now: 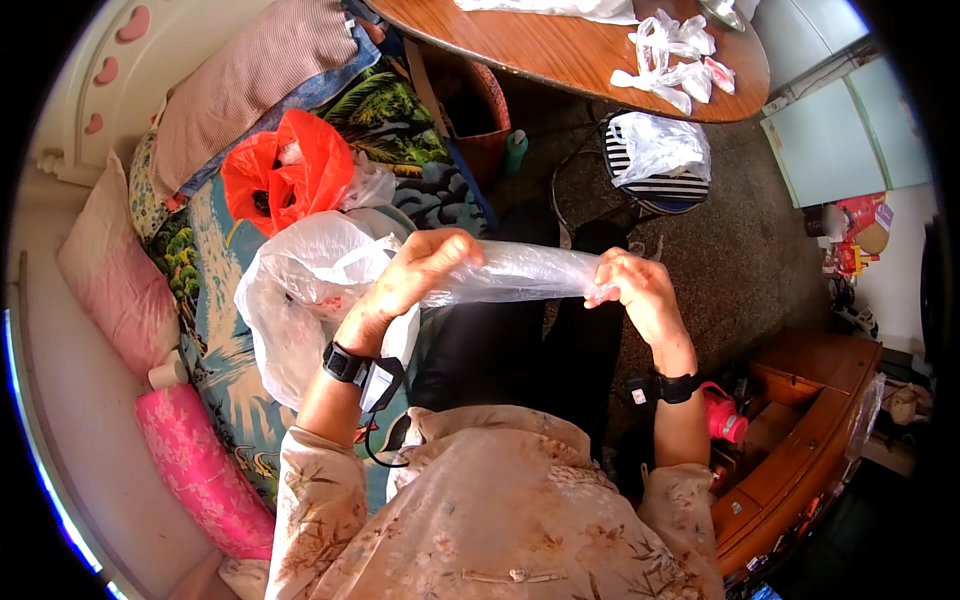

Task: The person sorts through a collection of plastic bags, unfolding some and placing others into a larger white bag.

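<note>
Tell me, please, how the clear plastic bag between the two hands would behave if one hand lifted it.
The clear plastic bag would likely hang floppy, since its film bunches into creases between the left hand and right hand. It is probably light for its size, as the film looks thin. Its glossy shine suggests it may be slippery.

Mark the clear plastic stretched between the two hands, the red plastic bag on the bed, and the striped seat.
Clear plastic [532, 271]: head view, middle of its stretched length.
Red plastic bag [312, 181]: head view, its crumpled side.
Striped seat [662, 192]: head view, its bare striped part.
</note>
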A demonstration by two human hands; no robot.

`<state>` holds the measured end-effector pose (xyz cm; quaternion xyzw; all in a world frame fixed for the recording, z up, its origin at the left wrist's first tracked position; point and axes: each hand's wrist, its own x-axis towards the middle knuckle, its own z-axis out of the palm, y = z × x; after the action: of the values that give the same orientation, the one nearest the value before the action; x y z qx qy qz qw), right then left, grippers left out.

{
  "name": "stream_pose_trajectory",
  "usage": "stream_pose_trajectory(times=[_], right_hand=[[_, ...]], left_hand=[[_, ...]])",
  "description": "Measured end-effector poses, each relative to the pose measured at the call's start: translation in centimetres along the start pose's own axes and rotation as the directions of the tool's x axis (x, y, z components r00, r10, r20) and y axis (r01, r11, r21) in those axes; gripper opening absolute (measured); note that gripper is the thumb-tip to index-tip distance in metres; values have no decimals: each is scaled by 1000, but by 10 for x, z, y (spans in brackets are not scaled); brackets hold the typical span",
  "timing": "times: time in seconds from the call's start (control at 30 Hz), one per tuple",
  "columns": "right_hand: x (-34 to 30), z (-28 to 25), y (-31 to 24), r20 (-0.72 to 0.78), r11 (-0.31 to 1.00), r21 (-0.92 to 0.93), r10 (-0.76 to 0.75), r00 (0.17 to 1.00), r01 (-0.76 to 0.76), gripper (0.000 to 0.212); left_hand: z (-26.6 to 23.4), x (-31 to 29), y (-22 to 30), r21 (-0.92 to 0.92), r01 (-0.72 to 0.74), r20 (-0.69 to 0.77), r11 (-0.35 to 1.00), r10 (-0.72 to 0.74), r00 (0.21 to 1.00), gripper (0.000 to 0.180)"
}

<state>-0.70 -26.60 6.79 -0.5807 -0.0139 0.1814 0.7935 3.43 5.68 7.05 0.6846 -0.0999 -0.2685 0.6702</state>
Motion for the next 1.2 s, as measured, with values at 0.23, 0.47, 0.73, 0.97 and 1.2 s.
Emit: stream_pose_trajectory(times=[0.23,0.47,0.73,0.97,1.2], right_hand=[[8,8,1,-100,953,-302,12,995,-42,8],[7,6,3,-84,917,-298,-302,950,265,20],[2,27,-13,-60,767,-504,-490,870,398,24],[4,51,-15,15,641,-642,-537,843,420,19],[-10,48,-30,180,284,-922,-291,940,265,44]], left_hand=[[-2,3,5,255,124,-13,959,-125,992,28],[-9,-3,-14,-54,-8,23,998,9,1000,21],[-46,-7,-14,166,13,-120,986,7,993,14],[44,14,52,786,-349,-11,511,575,818,93],[83,31,-36,928,-275,176,252,355,918,8]])
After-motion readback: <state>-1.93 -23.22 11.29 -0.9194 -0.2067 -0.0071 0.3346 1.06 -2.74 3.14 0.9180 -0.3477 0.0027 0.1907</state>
